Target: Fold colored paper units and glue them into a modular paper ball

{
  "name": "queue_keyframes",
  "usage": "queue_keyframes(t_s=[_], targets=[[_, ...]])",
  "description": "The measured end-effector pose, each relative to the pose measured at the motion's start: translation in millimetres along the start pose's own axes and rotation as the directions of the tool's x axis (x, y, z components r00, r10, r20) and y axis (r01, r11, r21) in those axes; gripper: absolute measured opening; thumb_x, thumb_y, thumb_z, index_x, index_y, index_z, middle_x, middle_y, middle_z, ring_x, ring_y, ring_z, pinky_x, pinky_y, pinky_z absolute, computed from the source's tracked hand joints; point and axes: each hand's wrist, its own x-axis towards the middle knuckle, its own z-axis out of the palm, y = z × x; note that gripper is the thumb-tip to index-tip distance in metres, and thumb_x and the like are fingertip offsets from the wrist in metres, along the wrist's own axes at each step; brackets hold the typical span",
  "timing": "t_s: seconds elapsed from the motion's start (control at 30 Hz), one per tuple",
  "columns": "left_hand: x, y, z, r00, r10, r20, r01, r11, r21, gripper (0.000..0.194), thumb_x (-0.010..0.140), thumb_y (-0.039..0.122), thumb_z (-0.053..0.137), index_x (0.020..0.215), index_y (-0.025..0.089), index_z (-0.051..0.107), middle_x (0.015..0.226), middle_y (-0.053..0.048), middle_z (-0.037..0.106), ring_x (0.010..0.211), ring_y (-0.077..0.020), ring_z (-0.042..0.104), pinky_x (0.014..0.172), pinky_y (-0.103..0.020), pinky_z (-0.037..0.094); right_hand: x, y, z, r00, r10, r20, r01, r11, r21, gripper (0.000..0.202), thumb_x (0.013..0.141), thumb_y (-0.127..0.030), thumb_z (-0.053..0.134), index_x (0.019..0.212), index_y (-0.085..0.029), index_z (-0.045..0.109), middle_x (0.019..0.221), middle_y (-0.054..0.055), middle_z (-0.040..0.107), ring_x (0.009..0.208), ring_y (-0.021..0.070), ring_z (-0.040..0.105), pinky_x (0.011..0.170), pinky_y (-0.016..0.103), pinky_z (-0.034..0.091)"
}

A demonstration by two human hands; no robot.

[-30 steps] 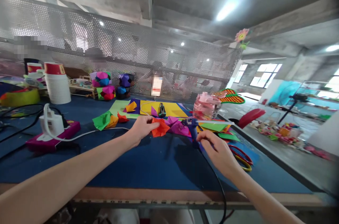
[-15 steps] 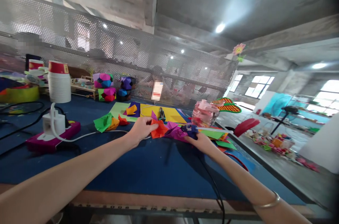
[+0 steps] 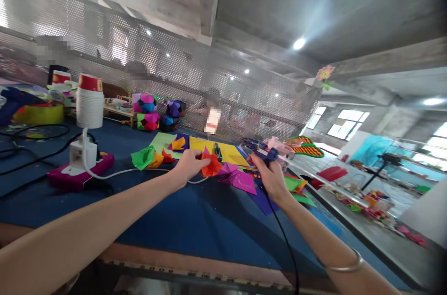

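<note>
My left hand pinches an orange folded paper piece above the blue table. Wrapped around the handle of a blue hot glue gun is my right hand; a clear glue stick sticks out of the gun's back and a black cord hangs down. The gun's nozzle points left. Between the hands lies a magenta folded paper piece, with a purple sheet beneath and beside it. Left of my left hand rest green folded paper and small orange pieces. Behind is a stapler on yellow paper.
A magenta power strip with a white plug and cable sits at left. Stacked paper cups stand behind it. Several paper balls are near the perforated screen. A pink jar is behind my right hand.
My right hand has lifted the glue gun up and away from the magenta paper. My left hand still holds the orange paper, now apart from the magenta piece. The camera view has shifted slightly.
</note>
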Motion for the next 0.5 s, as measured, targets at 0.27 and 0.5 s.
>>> queue_keyframes(t_s=[0.27, 0.5], targets=[[12.4, -1.2, -14.0, 0.995, 0.094, -0.043, -0.091, 0.994, 0.055, 0.009, 0.068, 0.022, 0.061, 0.068, 0.014, 0.065, 0.064, -0.002, 0.065, 0.060, -0.0136, 0.059, 0.055, -0.023, 0.042, -24.8, -13.0, 34.8, 0.939, -0.314, 0.137, 0.332, 0.933, -0.136, 0.027, 0.091, -0.041, 0.052, 0.094, -0.017, 0.064, 0.087, 0.008, 0.067, 0.081, 0.0226, 0.062, 0.074, 0.034, 0.049], [12.8, 1.2, -19.3, 0.972, 0.232, -0.043, -0.217, 0.949, 0.227, 0.010, 0.066, 0.021, 0.064, 0.057, 0.016, 0.061, 0.054, 0.001, 0.059, 0.057, -0.0133, 0.054, 0.053, -0.023, 0.038, -34.6, -9.6, 24.6, 0.826, -0.516, 0.227, 0.557, 0.810, -0.185, 0.010, 0.092, -0.030, 0.053, 0.089, -0.020, 0.055, 0.082, 0.006, 0.061, 0.079, 0.0202, 0.059, 0.073, 0.033, 0.047]])
